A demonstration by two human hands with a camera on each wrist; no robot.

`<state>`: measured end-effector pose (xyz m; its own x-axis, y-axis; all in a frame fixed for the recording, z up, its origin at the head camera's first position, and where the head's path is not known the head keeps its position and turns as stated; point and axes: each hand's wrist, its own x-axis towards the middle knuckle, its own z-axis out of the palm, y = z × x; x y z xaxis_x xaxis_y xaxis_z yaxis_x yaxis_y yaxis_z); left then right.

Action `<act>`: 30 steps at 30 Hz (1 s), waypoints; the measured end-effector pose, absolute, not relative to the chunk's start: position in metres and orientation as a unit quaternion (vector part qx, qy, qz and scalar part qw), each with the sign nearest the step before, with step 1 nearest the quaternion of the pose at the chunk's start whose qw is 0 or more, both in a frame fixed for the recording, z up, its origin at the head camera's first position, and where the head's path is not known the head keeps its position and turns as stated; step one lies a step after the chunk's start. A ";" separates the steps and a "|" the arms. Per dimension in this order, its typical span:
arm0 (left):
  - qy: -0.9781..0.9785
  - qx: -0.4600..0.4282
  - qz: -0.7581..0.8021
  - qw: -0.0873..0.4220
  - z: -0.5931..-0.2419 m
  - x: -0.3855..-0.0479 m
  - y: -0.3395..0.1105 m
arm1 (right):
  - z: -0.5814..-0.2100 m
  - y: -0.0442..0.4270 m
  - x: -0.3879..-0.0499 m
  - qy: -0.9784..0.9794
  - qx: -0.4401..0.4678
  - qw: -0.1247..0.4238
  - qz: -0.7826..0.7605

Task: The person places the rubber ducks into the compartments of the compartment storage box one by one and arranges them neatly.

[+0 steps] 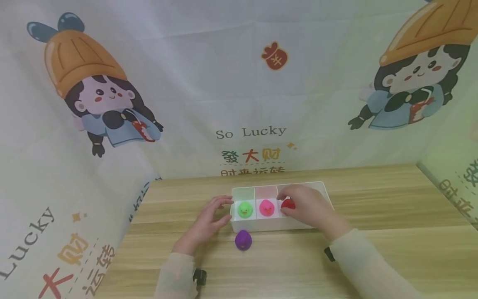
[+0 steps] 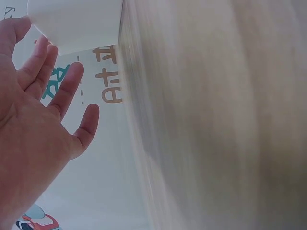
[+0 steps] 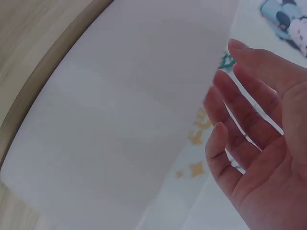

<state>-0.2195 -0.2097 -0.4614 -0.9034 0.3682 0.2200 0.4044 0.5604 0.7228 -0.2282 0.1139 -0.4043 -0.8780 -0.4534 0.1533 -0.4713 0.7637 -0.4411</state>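
A long white divided box (image 1: 276, 225) stands on the table. A green toy duck (image 1: 245, 209) sits in its leftmost compartment, and a pink toy duck (image 1: 267, 208) in the one beside it. Over the third compartment is my right hand (image 1: 308, 206), its fingers loosely bent around a red toy (image 1: 287, 204) that it partly covers. In the right wrist view, the spread fingers (image 3: 249, 115) show nothing between them. My left hand (image 1: 209, 218) lies at the box's left end with fingers extended, fingertips at its wall (image 2: 79, 21). A purple toy duck (image 1: 243, 240) rests in front of the box.
The wood-grain table (image 1: 175, 195) extends around the box. A printed cloth (image 1: 186, 83) with cartoon figures and lettering hangs behind the table and along both sides. My right hand and forearm hide the box's right part.
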 end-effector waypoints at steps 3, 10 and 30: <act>-0.885 -0.217 -0.412 0.021 -0.461 -0.219 -0.211 | -0.403 0.107 -0.221 -0.934 0.258 0.027 0.244; -0.885 -0.217 -0.413 0.016 -0.461 -0.220 -0.211 | -0.403 0.096 -0.211 -0.930 0.275 0.041 0.241; -0.887 -0.216 -0.408 0.018 -0.460 -0.219 -0.210 | -0.416 0.067 -0.190 -0.896 0.326 0.018 0.300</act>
